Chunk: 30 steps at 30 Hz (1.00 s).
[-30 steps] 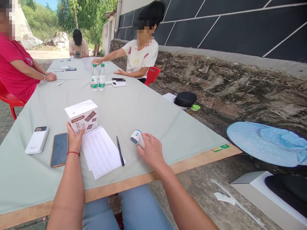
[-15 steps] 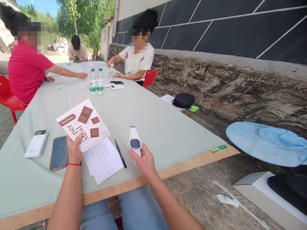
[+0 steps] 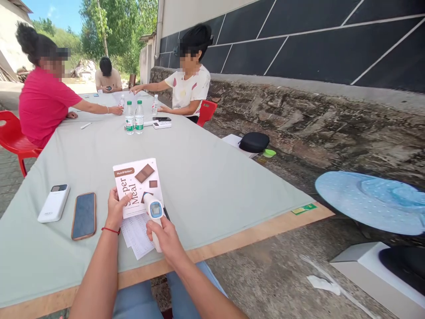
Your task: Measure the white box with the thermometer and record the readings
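My left hand (image 3: pixel 117 207) grips the lower left edge of a white and brown packet (image 3: pixel 125 184) printed "NutriMotion" and "Meal", its thumb on the front. In my right hand (image 3: pixel 166 237) is a white and blue infrared thermometer (image 3: pixel 155 215), closed round its handle. The thermometer's head overlaps the packet's lower right corner in view; whether they touch I cannot tell. Beneath both lie handwritten paper sheets (image 3: pixel 138 241) on the table. A black pen (image 3: pixel 166 214) is mostly hidden behind the thermometer and my right hand.
Left on the cloth-covered table (image 3: pixel 206 186) lie a phone (image 3: pixel 83 215) and a white power bank (image 3: pixel 54 203). Two water bottles (image 3: pixel 138 117) stand farther back. Several people sit around the far part. At right are a blue hat (image 3: pixel 361 199) and a box (image 3: pixel 365 274).
My left hand has brought the packet rightward and more upright. My right hand has moved left with the thermometer, up against the packet in view; its screen is now lit.
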Available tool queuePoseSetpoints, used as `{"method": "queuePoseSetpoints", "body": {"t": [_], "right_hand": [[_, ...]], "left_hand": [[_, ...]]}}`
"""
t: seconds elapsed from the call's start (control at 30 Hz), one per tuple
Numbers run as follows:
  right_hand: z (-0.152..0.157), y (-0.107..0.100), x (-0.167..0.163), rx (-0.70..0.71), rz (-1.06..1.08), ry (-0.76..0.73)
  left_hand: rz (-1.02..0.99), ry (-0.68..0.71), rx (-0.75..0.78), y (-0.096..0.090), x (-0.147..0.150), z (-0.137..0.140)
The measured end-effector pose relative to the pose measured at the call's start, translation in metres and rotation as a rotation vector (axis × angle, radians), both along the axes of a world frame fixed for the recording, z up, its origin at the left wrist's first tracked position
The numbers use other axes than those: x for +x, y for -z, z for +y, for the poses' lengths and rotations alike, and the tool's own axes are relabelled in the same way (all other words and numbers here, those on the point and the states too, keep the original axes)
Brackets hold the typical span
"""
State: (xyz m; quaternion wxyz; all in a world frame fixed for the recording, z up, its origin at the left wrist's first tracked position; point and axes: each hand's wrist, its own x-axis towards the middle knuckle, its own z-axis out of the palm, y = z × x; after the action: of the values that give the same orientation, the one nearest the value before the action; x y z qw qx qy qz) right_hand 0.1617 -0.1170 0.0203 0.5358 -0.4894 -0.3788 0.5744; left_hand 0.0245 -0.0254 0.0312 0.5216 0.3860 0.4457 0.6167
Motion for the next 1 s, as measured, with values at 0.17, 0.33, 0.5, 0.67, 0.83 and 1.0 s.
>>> {"method": "queuePoseSetpoints", "body": {"t": [0.17,0.33,0.5,0.67,0.83,1.0], "right_hand": [[-0.001,0.002,-0.001,-0.018,-0.059,0.011],[-0.001,0.005,-0.003,-0.001,-0.015,0.01],[-0.001,0.005,-0.003,-0.015,-0.041,0.018],[-0.001,0.001,-0.003,-0.028,-0.047,0.016],[-0.009,-0.018,-0.003,0.015,0.003,-0.061],[-0.025,-0.048,0.004,0.132,0.024,-0.091]], "left_hand": [[0.015,0.021,0.001,-0.003,0.001,-0.002],[0.025,0.018,0.013,-0.004,0.001,-0.002],[0.035,0.022,0.011,-0.001,0.0,0.0],[0.049,0.017,0.002,0.002,-0.001,0.001],[0.059,0.01,0.022,0.007,-0.001,0.002],[0.076,-0.033,0.095,0.013,-0.004,0.006]]}}
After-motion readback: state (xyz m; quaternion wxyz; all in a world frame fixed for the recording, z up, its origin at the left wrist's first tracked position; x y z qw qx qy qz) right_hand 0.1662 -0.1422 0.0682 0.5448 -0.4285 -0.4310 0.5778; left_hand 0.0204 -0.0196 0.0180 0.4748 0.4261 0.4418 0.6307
